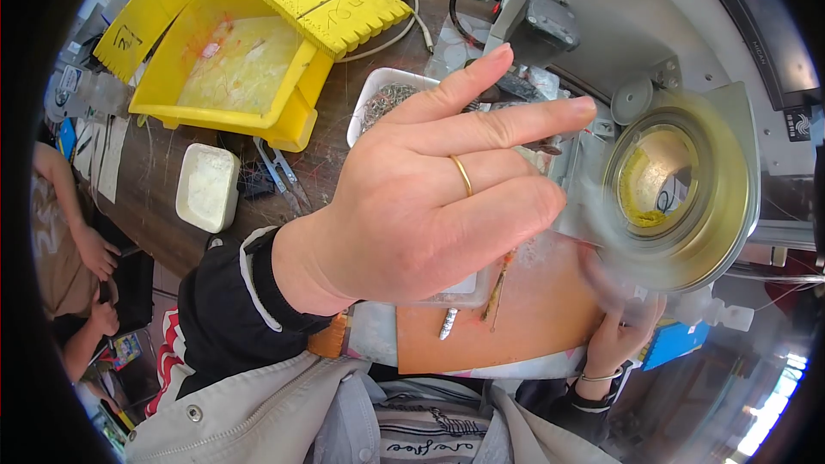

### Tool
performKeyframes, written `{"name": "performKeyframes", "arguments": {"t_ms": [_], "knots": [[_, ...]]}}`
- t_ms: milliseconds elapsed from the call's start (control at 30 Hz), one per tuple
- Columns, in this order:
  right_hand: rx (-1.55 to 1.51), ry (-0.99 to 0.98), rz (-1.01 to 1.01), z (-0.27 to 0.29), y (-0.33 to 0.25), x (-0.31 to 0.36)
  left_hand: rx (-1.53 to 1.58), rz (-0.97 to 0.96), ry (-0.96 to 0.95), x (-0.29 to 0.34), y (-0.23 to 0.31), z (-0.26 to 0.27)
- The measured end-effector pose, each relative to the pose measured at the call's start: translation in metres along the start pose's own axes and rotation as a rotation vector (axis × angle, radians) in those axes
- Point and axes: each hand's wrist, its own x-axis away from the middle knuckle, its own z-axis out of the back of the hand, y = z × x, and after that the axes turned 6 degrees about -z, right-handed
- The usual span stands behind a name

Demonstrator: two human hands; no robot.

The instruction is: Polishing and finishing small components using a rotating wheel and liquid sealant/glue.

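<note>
My left hand [430, 180], wearing a thin gold ring, is held up across the middle with its fingers apart. No object shows in it, and it hides part of the table behind. Right of its fingertips, a round brass-coloured ring [730, 223] on a grey machine looks smeared, as if turning. Yellow material [638, 193] lines its inner opening. My right hand [620, 339], with a bracelet on the wrist, reaches up to the ring's lower rim. A reddish blur lies beside its fingers, and I cannot make out whether they grip anything.
Yellow plastic bins [296, 112] stand at the back left. Nearby are a small white tray [208, 189], blue-handled pliers [282, 174] and a white tray of small metal pieces [371, 103]. A thin tool [497, 296] lies on the orange-brown board [550, 318]. Another person's arm [73, 215] shows far left.
</note>
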Motion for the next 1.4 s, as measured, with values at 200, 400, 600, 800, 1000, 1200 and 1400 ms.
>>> {"name": "performKeyframes", "arguments": {"t_ms": [200,400,600,800,1000,1200,1400], "knots": [[0.195,-0.016,0.271,0.005,0.021,-0.005,-0.017,-0.008,-0.011,-0.001,0.0,0.001],[0.009,-0.027,-0.025,0.001,0.005,-0.001,0.001,-0.002,0.02,-0.001,-0.001,-0.002],[0.012,-0.017,0.009,0.002,0.002,-0.001,-0.017,-0.014,0.002,-0.002,0.0,0.001],[-0.059,0.084,0.01,-0.005,-0.008,0.001,-0.011,-0.018,0.029,0.003,0.001,0.0],[-0.246,0.151,-0.117,0.002,-0.012,-0.005,-0.04,-0.041,-0.021,-0.006,0.006,0.004],[-0.408,0.09,-0.401,0.053,-0.008,-0.031,-0.083,-0.085,0.018,-0.003,0.001,-0.002],[0.187,0.157,0.207,0.063,-0.023,-0.015,-0.125,-0.081,0.054,-0.004,0.004,-0.003]]}}
